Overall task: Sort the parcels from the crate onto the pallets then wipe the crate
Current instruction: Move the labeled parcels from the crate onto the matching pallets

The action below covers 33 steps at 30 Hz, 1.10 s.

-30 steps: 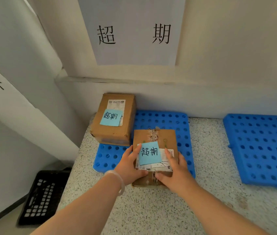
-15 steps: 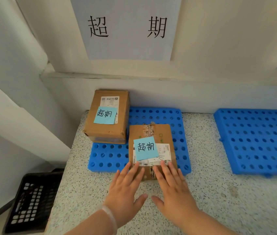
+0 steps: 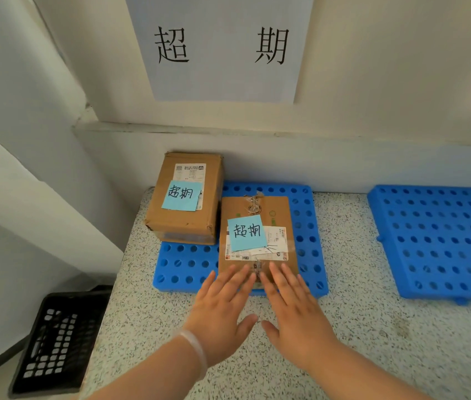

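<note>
A flat brown parcel point(image 3: 257, 226) with a blue sticky note lies on the small blue pallet point(image 3: 188, 267). My left hand point(image 3: 222, 310) and my right hand point(image 3: 292, 310) are flat with straight fingers, their tips touching the parcel's near edge. A thicker brown parcel point(image 3: 183, 200) with its own blue note sits at the pallet's back left corner, against the wall. The black crate point(image 3: 52, 345) stands on the floor at lower left; its inside is mostly hidden.
A second blue pallet point(image 3: 442, 241) lies bare to the right on the speckled counter point(image 3: 372, 342). A paper sign point(image 3: 219, 47) hangs on the wall above the left pallet. A white wall stands close on the left.
My hands have let go of the flat parcel's sides and flattened, with straight fingers at its near edge. The parcel now lies further onto the pallet.
</note>
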Each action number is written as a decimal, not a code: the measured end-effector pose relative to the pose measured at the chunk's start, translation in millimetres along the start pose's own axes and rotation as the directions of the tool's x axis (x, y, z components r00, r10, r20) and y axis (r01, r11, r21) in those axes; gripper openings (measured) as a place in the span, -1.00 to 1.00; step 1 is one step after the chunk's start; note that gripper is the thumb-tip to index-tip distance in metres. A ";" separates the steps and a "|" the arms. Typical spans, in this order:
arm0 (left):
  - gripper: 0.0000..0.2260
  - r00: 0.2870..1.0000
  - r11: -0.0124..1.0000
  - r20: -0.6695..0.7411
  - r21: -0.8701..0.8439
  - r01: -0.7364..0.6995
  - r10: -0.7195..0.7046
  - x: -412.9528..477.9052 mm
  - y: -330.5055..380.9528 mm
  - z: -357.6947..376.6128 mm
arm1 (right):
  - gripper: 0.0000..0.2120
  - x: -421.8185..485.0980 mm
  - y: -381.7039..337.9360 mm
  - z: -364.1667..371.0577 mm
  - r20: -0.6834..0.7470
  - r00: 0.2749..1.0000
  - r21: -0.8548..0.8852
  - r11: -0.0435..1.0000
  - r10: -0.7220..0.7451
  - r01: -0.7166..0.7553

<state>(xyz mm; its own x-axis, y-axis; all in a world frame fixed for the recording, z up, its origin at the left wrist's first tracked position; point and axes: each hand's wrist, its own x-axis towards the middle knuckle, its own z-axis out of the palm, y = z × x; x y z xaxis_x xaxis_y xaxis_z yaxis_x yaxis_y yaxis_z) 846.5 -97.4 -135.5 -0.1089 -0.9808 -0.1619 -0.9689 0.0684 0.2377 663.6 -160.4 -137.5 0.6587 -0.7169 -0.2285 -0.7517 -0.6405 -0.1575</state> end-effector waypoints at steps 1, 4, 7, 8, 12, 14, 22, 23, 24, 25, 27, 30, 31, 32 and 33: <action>-0.42 1.000 1.000 -0.012 -0.007 -0.017 0.017 -1.1 1.0 5.0 | -0.16 -1.8 -1.7 3.1 0.009 1.000 -0.010 1.000 -0.014 0.014; -0.41 0.999 0.998 0.017 -0.059 0.035 -0.034 3.3 1.3 11.2 | -0.20 5.8 -2.3 6.2 -0.013 1.000 -0.029 1.000 -0.012 0.012; -0.36 0.998 0.993 0.022 -0.097 0.068 -0.066 17.1 -1.3 4.5 | -0.24 23.4 2.1 -0.6 0.025 1.000 0.023 1.000 0.010 -0.010; -0.35 0.997 0.992 0.030 -0.097 0.076 -0.073 22.3 -1.7 0.4 | -0.25 29.7 4.2 -4.2 0.034 0.999 0.035 0.999 0.004 -0.006; -0.30 0.992 0.984 0.048 -0.130 0.122 -0.116 44.4 -4.9 -15.0 | -0.23 53.6 11.3 -16.7 0.030 0.999 0.092 0.995 -0.027 0.025; -0.28 0.992 0.975 0.029 -0.184 0.125 -0.122 55.8 -8.7 -17.3 | -0.20 65.4 12.7 -21.3 0.045 0.999 0.101 0.995 -0.011 0.006; -0.29 0.990 0.955 0.039 -0.260 0.141 -0.136 86.7 -20.6 -28.6 | -0.14 101.9 18.6 -33.4 0.071 0.997 0.103 0.995 -0.008 0.000; -0.29 0.989 0.953 0.041 -0.265 0.149 -0.143 89.2 -21.9 -28.4 | -0.13 105.5 19.1 -34.7 0.085 0.996 0.103 0.995 -0.010 0.002; -0.29 0.988 0.950 0.039 -0.271 0.154 -0.149 91.1 -23.3 -27.7 | -0.13 108.5 19.4 -35.9 0.098 0.995 0.099 0.995 -0.014 0.004; -0.27 0.987 0.949 0.036 -0.274 0.158 -0.154 92.4 -24.1 -27.7 | -0.15 110.5 19.4 -37.7 0.111 0.994 0.094 0.996 -0.018 0.008; -0.25 0.987 0.949 0.042 -0.270 0.161 -0.156 93.8 -26.4 -25.3 | -0.20 111.3 18.6 -42.3 0.145 0.989 0.097 0.995 -0.019 0.004; -0.26 0.987 0.950 0.043 -0.267 0.162 -0.157 92.9 -29.6 -23.9 | -0.19 104.9 18.1 -48.1 0.113 0.993 0.142 0.990 -0.018 0.002; -0.28 0.987 0.950 0.045 -0.267 0.164 -0.157 91.7 -30.2 -25.1 | -0.18 101.0 18.1 -49.8 0.088 0.996 0.149 0.989 -0.017 0.004; -0.30 0.986 0.948 0.052 -0.271 0.169 -0.161 90.2 -30.7 -26.1 | -0.16 96.3 18.6 -50.1 0.072 0.997 0.151 0.989 -0.014 0.003; -0.30 0.985 0.946 0.056 -0.275 0.173 -0.163 87.9 -30.7 -27.8 | -0.15 90.8 18.9 -51.1 0.063 0.998 0.151 0.988 -0.007 -0.003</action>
<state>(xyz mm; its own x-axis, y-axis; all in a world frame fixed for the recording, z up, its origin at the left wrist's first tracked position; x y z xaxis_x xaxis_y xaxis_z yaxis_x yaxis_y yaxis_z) 872.9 -190.8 -130.4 0.0386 -0.9669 -0.2522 -0.8743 -0.1549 0.4600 711.0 -251.7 -112.2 0.6605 -0.6937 -0.2872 -0.7498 -0.5896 -0.3003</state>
